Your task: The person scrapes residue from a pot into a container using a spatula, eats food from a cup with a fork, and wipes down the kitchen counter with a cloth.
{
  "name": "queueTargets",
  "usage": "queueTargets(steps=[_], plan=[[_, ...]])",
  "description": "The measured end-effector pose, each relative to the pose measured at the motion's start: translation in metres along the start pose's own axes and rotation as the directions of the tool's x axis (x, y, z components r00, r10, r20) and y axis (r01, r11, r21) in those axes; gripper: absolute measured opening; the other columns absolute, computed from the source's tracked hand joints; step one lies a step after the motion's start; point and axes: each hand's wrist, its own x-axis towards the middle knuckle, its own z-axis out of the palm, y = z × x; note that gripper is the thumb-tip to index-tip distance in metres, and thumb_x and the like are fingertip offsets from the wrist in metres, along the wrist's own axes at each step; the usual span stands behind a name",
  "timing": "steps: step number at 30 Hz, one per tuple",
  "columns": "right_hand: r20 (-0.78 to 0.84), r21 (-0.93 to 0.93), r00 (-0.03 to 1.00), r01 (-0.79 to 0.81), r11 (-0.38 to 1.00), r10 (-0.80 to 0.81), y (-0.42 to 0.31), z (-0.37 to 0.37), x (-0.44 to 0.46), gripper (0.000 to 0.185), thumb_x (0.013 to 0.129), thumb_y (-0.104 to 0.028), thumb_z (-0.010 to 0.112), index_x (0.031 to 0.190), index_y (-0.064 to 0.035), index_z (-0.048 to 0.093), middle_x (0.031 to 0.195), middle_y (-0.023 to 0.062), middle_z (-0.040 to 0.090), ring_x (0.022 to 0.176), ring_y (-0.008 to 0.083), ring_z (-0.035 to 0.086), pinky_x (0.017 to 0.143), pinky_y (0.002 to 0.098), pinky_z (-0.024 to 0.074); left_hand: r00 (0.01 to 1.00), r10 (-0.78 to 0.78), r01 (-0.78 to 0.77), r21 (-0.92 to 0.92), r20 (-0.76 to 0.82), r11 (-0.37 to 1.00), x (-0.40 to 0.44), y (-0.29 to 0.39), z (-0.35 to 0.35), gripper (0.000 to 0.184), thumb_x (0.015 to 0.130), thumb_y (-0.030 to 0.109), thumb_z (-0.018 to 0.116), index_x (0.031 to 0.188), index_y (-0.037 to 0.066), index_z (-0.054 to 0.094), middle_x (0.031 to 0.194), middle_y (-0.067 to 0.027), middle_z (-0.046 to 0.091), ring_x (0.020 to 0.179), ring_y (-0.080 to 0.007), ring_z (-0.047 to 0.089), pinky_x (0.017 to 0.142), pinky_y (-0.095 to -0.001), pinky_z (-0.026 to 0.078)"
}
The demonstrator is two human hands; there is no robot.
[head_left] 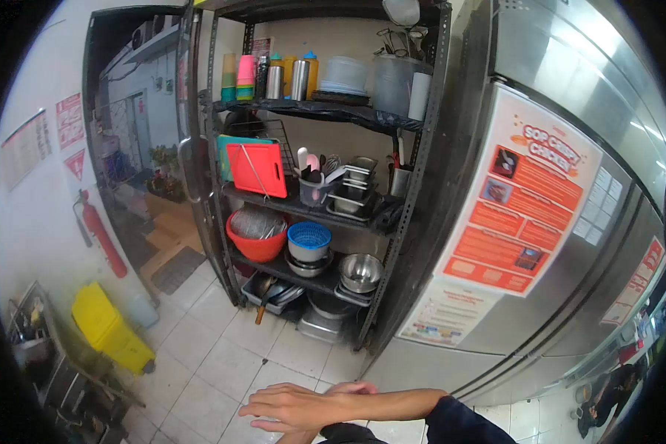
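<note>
My right hand point(281, 405) reaches in from the right on a bare forearm below a dark sleeve. Its fingers are stretched toward the left, slightly apart, and nothing is in them. Behind the right wrist, my left hand point(354, 387) shows only in a small part. The two arms cross near the bottom of the view, and most of the left fingers are hidden. Both hands are in front of my body, above the tiled floor point(233, 362). No tool or dish is near them.
A black metal rack point(392, 270) holds a red cutting board point(257, 169), a red basin point(255, 237), a blue basket point(308, 237) and steel bowls point(360, 272). A steel fridge point(614, 185) with posters stands right. At left are a yellow bin point(107, 325), fire extinguisher point(102, 235) and open doorway point(137, 140).
</note>
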Motion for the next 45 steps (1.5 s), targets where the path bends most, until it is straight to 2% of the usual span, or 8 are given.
queueTargets(steps=[2,7,14,17,26,37,43,45], plan=[[-0.008,0.009,0.998,0.066,0.998,-0.066,0.029,-0.022,0.018,0.028,0.083,-0.017,0.054,0.107,-0.0011,0.049,0.092,0.0134,0.052,0.082,0.0284,0.054,0.072,0.0380,0.0449,0.844,-0.120,0.354,0.376,-0.523,0.856,0.032,0.030,-0.003,0.034,0.090,0.031,0.044,0.108,0.005,0.054,0.107,-0.0101,0.056,0.100,-0.0202,0.052,0.086,-0.0323,0.043],[-0.078,-0.058,0.995,0.061,0.996,-0.066,0.130,-0.083,0.045,0.026,0.083,-0.016,0.055,0.104,-0.0007,0.050,0.090,0.0135,0.053,0.080,0.0297,0.055,0.070,0.0377,0.0458,0.929,-0.101,0.235,0.354,-0.356,0.905,0.064,0.118,-0.039,0.036,0.088,0.034,0.044,0.107,0.006,0.055,0.103,-0.0104,0.056,0.097,-0.0231,0.051,0.083,-0.0356,0.041],[-0.327,-0.265,0.916,0.146,0.953,-0.232,0.236,-0.182,0.081,0.028,0.078,-0.013,0.062,0.103,-0.0007,0.055,0.083,0.0110,0.054,0.070,0.0259,0.055,0.059,0.0359,0.0462,0.925,0.368,-0.353,0.153,-0.091,0.923,0.014,0.274,-0.053,0.039,0.085,0.039,0.045,0.106,0.007,0.056,0.096,-0.0107,0.055,0.092,-0.0271,0.049,0.079,-0.0402,0.040],[-0.453,-0.318,0.888,-0.078,0.945,-0.079,0.269,-0.261,0.085,0.022,0.078,-0.012,0.064,0.097,-0.0015,0.060,0.076,0.0113,0.059,0.064,0.0244,0.058,0.057,0.0336,0.0479,0.875,0.481,-0.475,0.104,-0.049,0.874,0.008,0.331,-0.069,0.041,0.084,0.041,0.045,0.105,0.008,0.056,0.094,-0.0109,0.055,0.090,-0.0288,0.049,0.078,-0.0421,0.039],[-0.917,-0.322,0.363,-0.434,0.842,-0.163,0.275,-0.474,0.082,0.013,0.085,-0.011,0.056,0.085,0.0001,0.063,0.068,0.0029,0.060,0.059,0.0058,0.054,0.053,0.0196,0.0437,0.933,0.339,-0.332,0.075,-0.121,0.940,0.051,0.444,-0.115,0.026,0.083,0.029,0.051,0.093,0.006,0.055,0.091,-0.0123,0.053,0.086,-0.0259,0.047,0.075,-0.0408,0.039],[-0.933,-0.321,0.199,-0.837,0.443,-0.299,0.289,-0.718,0.067,0.018,0.077,-0.014,0.059,0.087,-0.0012,0.066,0.075,0.0056,0.065,0.063,0.0107,0.060,0.059,0.0243,0.0480,0.903,0.352,-0.328,0.136,-0.247,0.935,0.068,0.527,-0.125,0.018,0.081,0.020,0.056,0.094,0.006,0.055,0.088,-0.0086,0.056,0.083,-0.0236,0.051,0.075,-0.0393,0.043],[-0.899,-0.431,0.371,-0.838,0.334,-0.231,0.304,-0.758,0.113,0.022,0.073,-0.017,0.057,0.090,-0.0050,0.067,0.081,0.0125,0.067,0.075,0.0201,0.066,0.068,0.0300,0.0502,0.885,0.363,-0.312,0.208,-0.291,0.927,0.092,0.544,-0.131,0.016,0.081,0.015,0.056,0.092,0.004,0.054,0.088,-0.0100,0.056,0.084,-0.0254,0.053,0.075,-0.0401,0.045],[-0.827,-0.475,0.490,-0.871,-0.124,-0.275,0.306,-0.782,0.114,0.023,0.072,-0.018,0.057,0.086,-0.0052,0.068,0.082,0.0167,0.066,0.080,0.0294,0.064,0.075,0.0368,0.0491,0.876,0.380,-0.312,0.253,-0.297,0.916,0.095,0.545,-0.140,0.015,0.082,0.014,0.055,0.093,0.004,0.054,0.088,-0.0110,0.056,0.081,-0.0259,0.054,0.074,-0.0400,0.046]])
